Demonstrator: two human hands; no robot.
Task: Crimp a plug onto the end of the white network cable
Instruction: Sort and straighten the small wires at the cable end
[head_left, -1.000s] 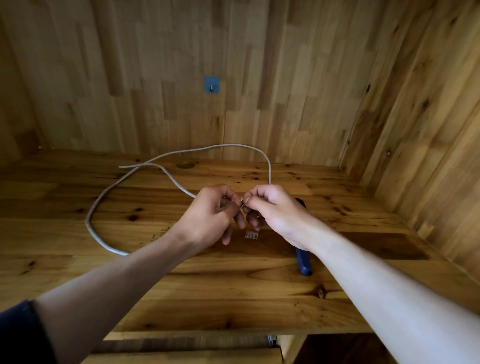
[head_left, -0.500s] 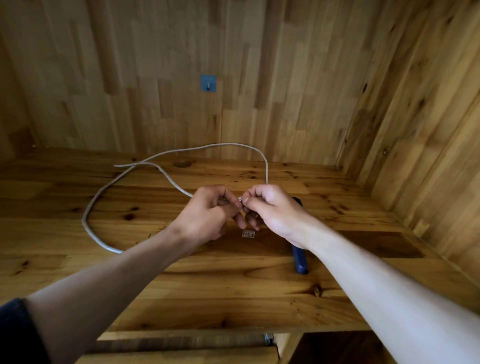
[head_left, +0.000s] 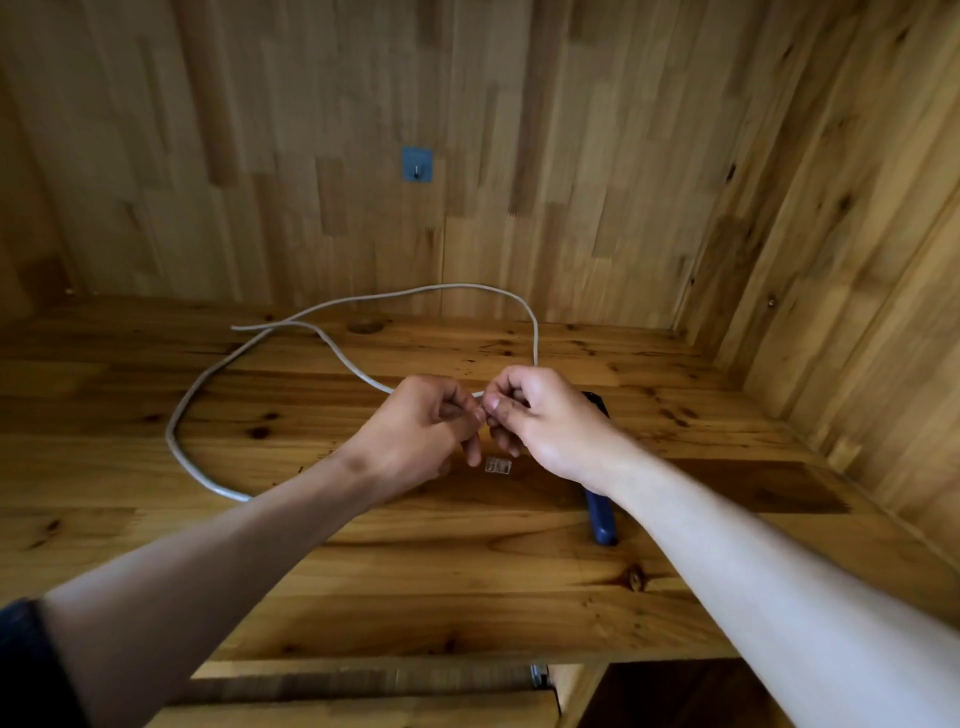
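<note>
Head view: the white network cable (head_left: 208, 374) is looped on the bench (head_left: 467, 571), and its end is pinched in the grip of the left hand (head_left: 421, 431) and right hand (head_left: 550, 421). The plug (head_left: 497, 465) lies just beneath them. The wires, too small to be seen, should probably be straightened and ordered first.
</note>
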